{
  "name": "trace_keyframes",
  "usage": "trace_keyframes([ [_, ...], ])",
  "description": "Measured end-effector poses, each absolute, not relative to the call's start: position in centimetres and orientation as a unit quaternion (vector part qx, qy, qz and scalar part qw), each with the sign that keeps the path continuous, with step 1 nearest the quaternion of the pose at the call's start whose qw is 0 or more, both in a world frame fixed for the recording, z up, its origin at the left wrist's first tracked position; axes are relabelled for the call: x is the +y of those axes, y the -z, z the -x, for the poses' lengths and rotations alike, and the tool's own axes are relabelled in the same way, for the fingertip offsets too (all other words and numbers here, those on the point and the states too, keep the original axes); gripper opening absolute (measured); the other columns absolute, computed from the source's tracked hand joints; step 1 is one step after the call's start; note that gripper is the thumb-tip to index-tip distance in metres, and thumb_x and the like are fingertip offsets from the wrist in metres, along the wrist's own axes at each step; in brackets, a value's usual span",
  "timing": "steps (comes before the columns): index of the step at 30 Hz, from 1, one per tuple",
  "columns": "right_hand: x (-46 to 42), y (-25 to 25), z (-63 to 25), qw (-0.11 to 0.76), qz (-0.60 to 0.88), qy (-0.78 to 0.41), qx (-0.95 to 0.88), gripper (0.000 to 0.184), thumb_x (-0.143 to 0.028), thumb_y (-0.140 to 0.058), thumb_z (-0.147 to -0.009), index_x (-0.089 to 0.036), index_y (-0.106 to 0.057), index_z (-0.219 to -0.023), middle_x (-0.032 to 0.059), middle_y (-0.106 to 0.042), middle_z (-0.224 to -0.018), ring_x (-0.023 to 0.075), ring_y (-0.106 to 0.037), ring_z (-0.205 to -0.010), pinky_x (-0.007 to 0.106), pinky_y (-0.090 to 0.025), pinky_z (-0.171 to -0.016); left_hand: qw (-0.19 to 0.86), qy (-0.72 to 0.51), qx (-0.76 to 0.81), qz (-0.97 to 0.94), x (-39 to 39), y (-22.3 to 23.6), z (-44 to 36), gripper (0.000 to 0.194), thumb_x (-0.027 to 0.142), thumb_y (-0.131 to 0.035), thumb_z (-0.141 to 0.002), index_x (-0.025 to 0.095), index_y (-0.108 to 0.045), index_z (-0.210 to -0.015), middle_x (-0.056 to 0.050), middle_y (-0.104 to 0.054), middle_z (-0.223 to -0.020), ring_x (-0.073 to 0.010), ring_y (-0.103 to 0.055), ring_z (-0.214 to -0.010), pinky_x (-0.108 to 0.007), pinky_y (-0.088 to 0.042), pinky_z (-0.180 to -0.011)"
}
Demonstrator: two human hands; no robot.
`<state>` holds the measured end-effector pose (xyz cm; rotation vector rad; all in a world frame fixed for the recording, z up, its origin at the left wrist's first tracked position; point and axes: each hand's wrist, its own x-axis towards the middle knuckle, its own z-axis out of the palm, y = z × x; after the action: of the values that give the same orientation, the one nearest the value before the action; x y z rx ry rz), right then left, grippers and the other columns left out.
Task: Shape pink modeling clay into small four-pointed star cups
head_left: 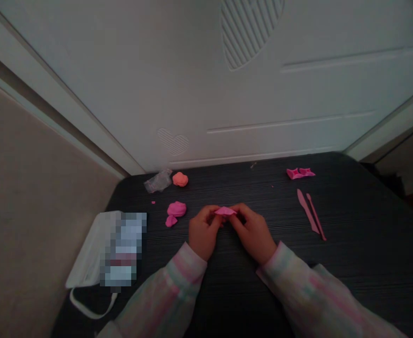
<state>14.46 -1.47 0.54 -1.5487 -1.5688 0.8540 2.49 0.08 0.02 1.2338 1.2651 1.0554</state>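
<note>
Between both hands, just above the dark table (234, 286), is a small flattened piece of pink modelling clay (225, 211). My left hand (204, 231) pinches its left end with thumb and fingers. The right end is pinched by my right hand (254, 230). Some fingertips are hidden behind the clay and the thumbs. Left of my left hand lie a larger pink clay lump (176, 209) and a smaller one (171, 221) against it. An orange clay lump (180, 179) sits farther back.
At the back right are small shaped pink pieces (300, 173). A pink plastic knife (307, 210) and a thin pink stick tool (316, 216) lie nearer. A clear plastic wrapper (158, 181) is back left. A blurred phone (124, 249) with a cable (95, 315) overlaps a white object (90, 253).
</note>
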Motion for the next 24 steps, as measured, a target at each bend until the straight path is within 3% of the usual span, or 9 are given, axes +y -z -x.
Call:
trace_keyframes([
  [6, -1.61, -0.37, -14.43, 0.416, 0.594, -0.346, -0.596, 0.011, -0.021, -0.045, -0.077, -0.018, -0.053, -0.083, 0.0017, -0.062, -0.076, 0.013, -0.057, -0.07, 0.024, -0.043, -0.064, 0.542, -0.405, 0.494, -0.546, 0.34, 0.02, -2.31, 0.013, 0.021, -0.05, -0.072, 0.014, -0.054, -0.082, 0.001, -0.056, -0.067, -0.0076, -0.049, -0.055, -0.019, -0.039, -0.052],
  [10, -1.6, -0.31, -14.49, 0.408, 0.581, -0.362, -0.604, 0.018, -0.027, -0.041, -0.081, -0.018, -0.049, -0.094, 0.0027, -0.062, -0.082, 0.0127, -0.058, -0.073, 0.023, -0.043, -0.065, 0.459, -0.341, 0.518, -0.636, 0.26, -0.29, -2.06, 0.021, 0.028, -0.042, -0.079, 0.014, -0.058, -0.076, 0.001, -0.053, -0.059, -0.0084, -0.046, -0.053, -0.02, -0.036, -0.052],
  [17, -1.42, -0.44, -14.74, 0.351, 0.609, -0.263, -0.661, 0.018, -0.028, -0.04, -0.081, -0.019, -0.05, -0.07, -0.0006, -0.056, -0.063, 0.0116, -0.051, -0.058, 0.023, -0.036, -0.056, 0.267, -0.293, 0.542, -0.741, -0.15, -0.25, -2.11, 0.022, 0.026, -0.042, -0.078, 0.015, -0.051, -0.061, 0.002, -0.047, -0.054, -0.0094, -0.045, -0.053, -0.021, -0.033, -0.052],
  [24, -1.51, -0.75, -14.7, 0.325, 0.598, -0.28, -0.677, 0.022, -0.029, -0.038, -0.081, -0.018, -0.048, -0.065, -0.002, -0.051, -0.056, 0.0111, -0.047, -0.054, 0.022, -0.033, -0.052, 0.27, -0.301, 0.519, -0.753, -0.34, -0.4, -1.77, 0.021, 0.028, -0.04, -0.08, 0.016, -0.054, -0.069, 0.0, -0.053, -0.062, -0.0116, -0.049, -0.061, -0.022, -0.037, -0.057],
])
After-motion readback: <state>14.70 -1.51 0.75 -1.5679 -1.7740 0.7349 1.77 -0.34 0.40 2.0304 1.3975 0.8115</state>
